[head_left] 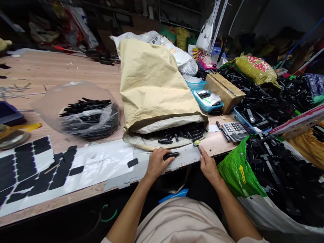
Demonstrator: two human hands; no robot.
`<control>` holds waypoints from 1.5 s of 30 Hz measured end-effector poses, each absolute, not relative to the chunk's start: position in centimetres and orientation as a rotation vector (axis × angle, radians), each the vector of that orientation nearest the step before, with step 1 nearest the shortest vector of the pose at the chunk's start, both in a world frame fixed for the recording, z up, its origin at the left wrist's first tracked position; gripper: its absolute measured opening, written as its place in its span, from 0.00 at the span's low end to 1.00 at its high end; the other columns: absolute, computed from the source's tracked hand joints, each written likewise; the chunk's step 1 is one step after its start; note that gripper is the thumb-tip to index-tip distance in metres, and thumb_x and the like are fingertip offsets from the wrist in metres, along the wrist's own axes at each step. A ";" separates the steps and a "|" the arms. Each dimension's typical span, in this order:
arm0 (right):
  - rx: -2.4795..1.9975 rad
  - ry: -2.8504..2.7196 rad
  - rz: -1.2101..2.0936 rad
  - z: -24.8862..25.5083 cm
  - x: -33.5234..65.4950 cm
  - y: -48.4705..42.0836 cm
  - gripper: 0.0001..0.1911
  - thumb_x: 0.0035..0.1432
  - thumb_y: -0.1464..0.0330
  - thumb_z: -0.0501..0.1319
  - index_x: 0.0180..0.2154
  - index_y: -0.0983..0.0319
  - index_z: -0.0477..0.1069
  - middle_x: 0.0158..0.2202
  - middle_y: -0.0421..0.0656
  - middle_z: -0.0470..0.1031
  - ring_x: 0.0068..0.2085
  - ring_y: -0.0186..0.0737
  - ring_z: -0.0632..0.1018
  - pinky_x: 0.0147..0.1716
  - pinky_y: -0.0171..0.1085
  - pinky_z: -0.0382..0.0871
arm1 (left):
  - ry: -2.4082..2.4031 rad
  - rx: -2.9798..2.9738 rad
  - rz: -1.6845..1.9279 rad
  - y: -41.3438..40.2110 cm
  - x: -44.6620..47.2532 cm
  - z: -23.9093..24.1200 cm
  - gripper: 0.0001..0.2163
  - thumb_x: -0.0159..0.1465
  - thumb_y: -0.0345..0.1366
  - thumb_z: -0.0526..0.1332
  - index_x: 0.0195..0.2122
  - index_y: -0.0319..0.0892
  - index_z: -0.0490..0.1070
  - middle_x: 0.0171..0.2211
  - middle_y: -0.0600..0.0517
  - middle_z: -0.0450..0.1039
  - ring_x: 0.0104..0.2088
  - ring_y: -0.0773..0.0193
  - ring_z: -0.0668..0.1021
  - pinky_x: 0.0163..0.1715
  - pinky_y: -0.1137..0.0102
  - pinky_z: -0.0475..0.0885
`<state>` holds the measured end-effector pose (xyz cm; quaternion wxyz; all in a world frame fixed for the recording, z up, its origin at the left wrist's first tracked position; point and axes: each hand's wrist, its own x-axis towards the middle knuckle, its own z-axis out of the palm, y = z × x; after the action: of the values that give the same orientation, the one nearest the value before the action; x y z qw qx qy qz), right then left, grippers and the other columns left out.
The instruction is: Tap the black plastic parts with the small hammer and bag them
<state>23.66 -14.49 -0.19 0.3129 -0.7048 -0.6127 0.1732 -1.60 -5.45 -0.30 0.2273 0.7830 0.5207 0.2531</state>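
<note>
My left hand (158,163) is closed round a short black tube-shaped part (171,155), held level at the table's front edge. To its right, my right hand (209,166) grips a small tool (197,145) with a thin metal shank and a rounded yellow-green end; its exact kind is unclear. The tool's end is apart from the black part, near the mouth of a large tan sack (152,81). That sack lies on its side, and loose black parts (174,134) spill at its opening. Both hands are over a grey board strip (149,161).
Left of the sack stands a clear plastic bag (101,125) of black strips. Black pads (25,158) on white sheets lie at the left. A calculator (235,130), blue baskets (210,106) and a cardboard box (224,89) sit right. A green sack (240,172) of black parts flanks my right arm.
</note>
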 end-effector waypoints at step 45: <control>-1.865 -1.708 0.558 3.5 20.9 -14.5 0.27 0.68 0.67 0.49 0.66 0.62 0.63 0.35 0.46 0.82 0.37 0.44 0.83 0.42 0.39 0.76 | 1.602 2.034 0.771 -6.0 -0.5 -0.4 0.07 0.54 0.38 0.71 0.28 0.46 0.75 0.33 0.52 0.76 0.41 0.54 0.74 0.44 0.59 0.63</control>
<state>20.87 -14.47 3.48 0.2724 -0.6930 -0.6346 0.2072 -0.45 -6.04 -0.43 0.2183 0.7349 0.5785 0.2784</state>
